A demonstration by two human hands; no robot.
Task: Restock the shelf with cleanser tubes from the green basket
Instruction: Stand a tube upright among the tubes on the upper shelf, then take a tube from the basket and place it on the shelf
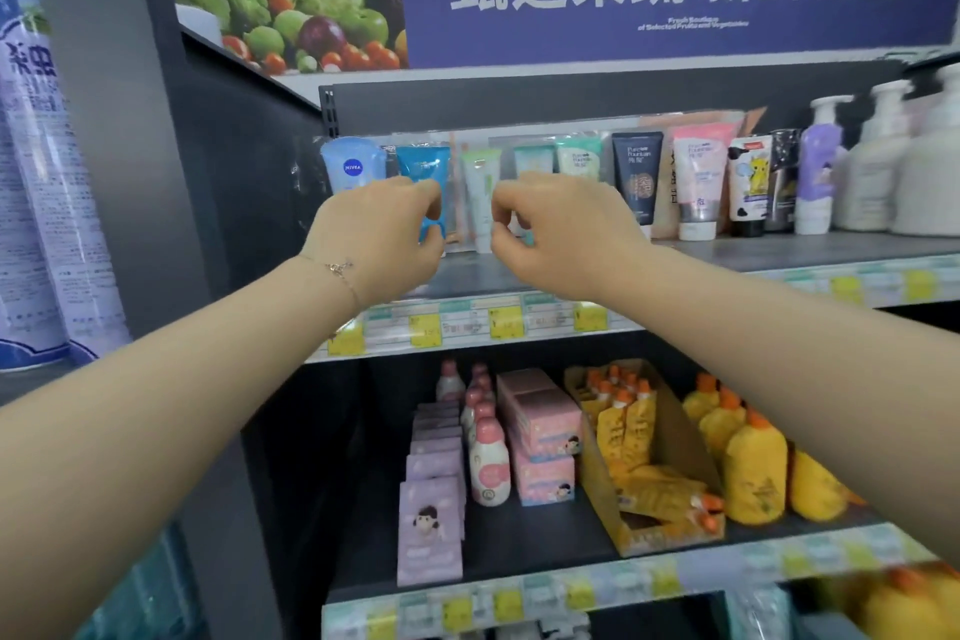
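Observation:
Cleanser tubes stand in a row on the upper shelf [779, 250]. From the left come a Nivea tube [350, 164], a blue tube [422, 164], a white-green tube [482, 203], two pale teal tubes [532, 159], a dark tube [638, 177] and a pink-white tube [697, 177]. My left hand [379, 234] is raised to the blue tube, its fingers curled round the tube's lower part. My right hand [561, 229] is curled round the lower part of a pale teal tube, close beside the white-green tube. The green basket is out of view.
White and purple pump bottles [821, 172] fill the right end of the upper shelf. The lower shelf [519, 582] holds purple packs, pink bottles and boxes, and yellow pouches. A dark side panel [218, 182] bounds the shelf on the left, with large spray cans [36, 172] beyond it.

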